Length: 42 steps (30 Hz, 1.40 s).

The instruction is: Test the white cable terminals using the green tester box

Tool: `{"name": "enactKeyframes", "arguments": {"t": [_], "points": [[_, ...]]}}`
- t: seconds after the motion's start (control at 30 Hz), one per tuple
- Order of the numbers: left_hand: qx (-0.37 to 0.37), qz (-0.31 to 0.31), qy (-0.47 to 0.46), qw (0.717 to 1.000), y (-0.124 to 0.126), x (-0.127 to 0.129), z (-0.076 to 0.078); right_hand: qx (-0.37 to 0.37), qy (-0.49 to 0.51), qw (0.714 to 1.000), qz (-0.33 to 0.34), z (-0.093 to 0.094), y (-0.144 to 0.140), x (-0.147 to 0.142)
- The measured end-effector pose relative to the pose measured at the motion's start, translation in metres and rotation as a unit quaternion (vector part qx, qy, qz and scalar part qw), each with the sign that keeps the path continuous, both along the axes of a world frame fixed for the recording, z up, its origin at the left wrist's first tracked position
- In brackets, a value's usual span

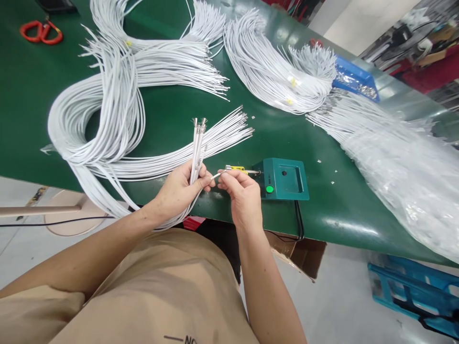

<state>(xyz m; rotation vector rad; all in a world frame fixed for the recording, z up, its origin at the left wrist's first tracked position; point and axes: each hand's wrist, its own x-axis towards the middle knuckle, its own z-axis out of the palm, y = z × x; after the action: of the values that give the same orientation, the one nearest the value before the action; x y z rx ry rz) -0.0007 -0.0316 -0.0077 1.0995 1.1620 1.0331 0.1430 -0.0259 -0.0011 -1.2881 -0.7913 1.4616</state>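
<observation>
left hand [181, 188] grips wire bundle [197, 148] | right hand [242, 193] pinches wire [216, 176] | green box [285, 179] beside

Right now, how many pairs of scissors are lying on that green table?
1. The orange-handled scissors lie at the far left corner of the green table. More could be hidden under the white wire bundles.

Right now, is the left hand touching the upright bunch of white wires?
Touching: the head view shows the left hand closed around the bunch of white wires, its thumb pressed over them.
</observation>
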Motion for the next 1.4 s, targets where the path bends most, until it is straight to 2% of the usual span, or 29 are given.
{"name": "enactKeyframes", "arguments": {"t": [0.07, 0.2, 0.37, 0.5, 0.57, 0.67, 0.8, 0.93, 1.07, 1.17, 1.23, 1.3, 1.33, 1.4], "points": [[-0.002, 0.002, 0.002, 1.000, 0.000, 0.000, 0.000, -0.019, -0.002, 1.000, -0.005, 0.002, -0.002, -0.001], [0.002, 0.016, 0.003, 1.000, 0.002, -0.001, 0.000, -0.076, 0.025, 0.994, 0.074, 0.002, -0.003, 0.001], [-0.007, 0.009, -0.012, 1.000, 0.000, -0.003, -0.002, 0.014, -0.004, 1.000, 0.023, 0.005, 0.004, 0.005], [-0.006, 0.003, -0.021, 1.000, -0.001, -0.003, -0.003, 0.032, -0.019, 0.995, 0.091, 0.008, 0.008, 0.004], [-0.020, 0.003, -0.029, 0.999, -0.001, -0.004, -0.003, 0.030, -0.024, 0.994, 0.097, 0.008, 0.007, 0.002], [-0.049, -0.005, -0.049, 0.998, -0.001, -0.006, -0.003, 0.027, -0.052, 0.997, 0.054, 0.007, 0.003, -0.003], [-0.059, -0.009, -0.066, 0.996, 0.000, -0.007, -0.004, 0.047, -0.142, 0.989, 0.006, 0.007, -0.006, -0.006], [-0.054, 0.002, -0.053, 0.997, 0.002, -0.007, -0.006, 0.051, -0.157, 0.986, 0.039, 0.006, -0.007, -0.001], [-0.053, 0.004, -0.034, 0.998, 0.002, -0.005, -0.006, 0.064, -0.146, 0.987, 0.016, 0.006, -0.001, 0.002], [-0.055, 0.016, -0.023, 0.998, 0.002, -0.003, -0.004, 0.085, -0.179, 0.978, 0.066, 0.004, 0.001, 0.000], [-0.064, 0.018, -0.027, 0.997, 0.003, -0.002, -0.003, 0.121, -0.234, 0.961, 0.083, 0.000, 0.001, -0.002], [-0.086, -0.003, -0.056, 0.995, 0.005, -0.002, -0.002, 0.193, -0.332, 0.920, 0.080, -0.005, 0.001, -0.001], [-0.101, -0.022, -0.080, 0.991, 0.006, -0.002, -0.002, 0.236, -0.396, 0.884, 0.081, -0.008, 0.001, 0.001], [-0.133, -0.070, -0.131, 0.980, 0.011, -0.002, -0.001, 0.313, -0.523, 0.786, 0.106, -0.012, 0.002, 0.007]]}}
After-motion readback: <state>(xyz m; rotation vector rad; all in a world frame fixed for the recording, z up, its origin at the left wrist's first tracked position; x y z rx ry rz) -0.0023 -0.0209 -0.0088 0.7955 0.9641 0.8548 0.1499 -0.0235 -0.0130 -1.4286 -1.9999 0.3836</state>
